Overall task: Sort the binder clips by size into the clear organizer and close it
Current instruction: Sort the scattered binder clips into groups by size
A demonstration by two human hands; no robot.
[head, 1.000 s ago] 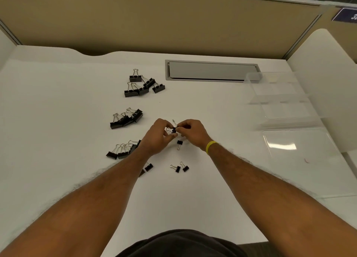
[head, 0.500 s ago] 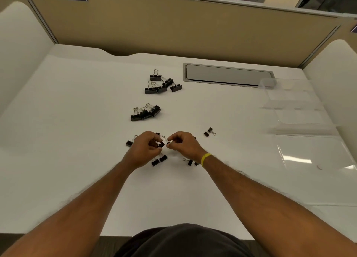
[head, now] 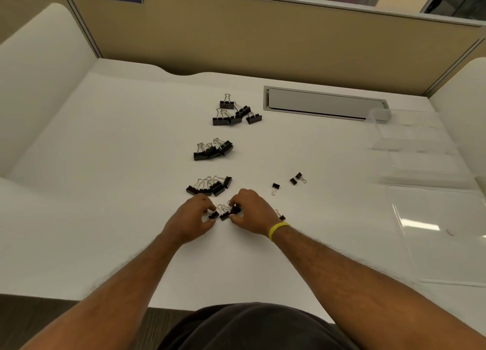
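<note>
Head view. The organizer (head: 420, 150) sits open at the right edge of the counter (head: 105, 192), with its lid (head: 434, 231) lying flat on its near side. The compartments are clear and blurred, so I cannot tell what is in them.

Every clip I see lies on the counter, left of the organizer. The far pile (head: 234, 112) is well left of its far end, the mid pile (head: 213, 150) is level with its middle, and the near pile (head: 210, 185) is level with its hinge. Three loose clips (head: 297, 179) lie between the near pile and the organizer.

My hands work well left of the lid, just this side of the near pile. The left hand (head: 192, 221) pinches a tiny clip (head: 213, 214) at its fingertips. The right hand (head: 252, 213) pinches a second clip (head: 235, 210), and a third clip (head: 224, 215) lies between the two hands. Another clip (head: 280, 215) peeks out by the right wrist, above a yellow band (head: 278, 230).

Bare counter runs from the loose clips across to the organizer. A slot (head: 323, 104) meets the organizer's far-left corner. A partition (head: 236, 39) closes the back, white panels rise at both sides, and the counter's front edge is by my body.
</note>
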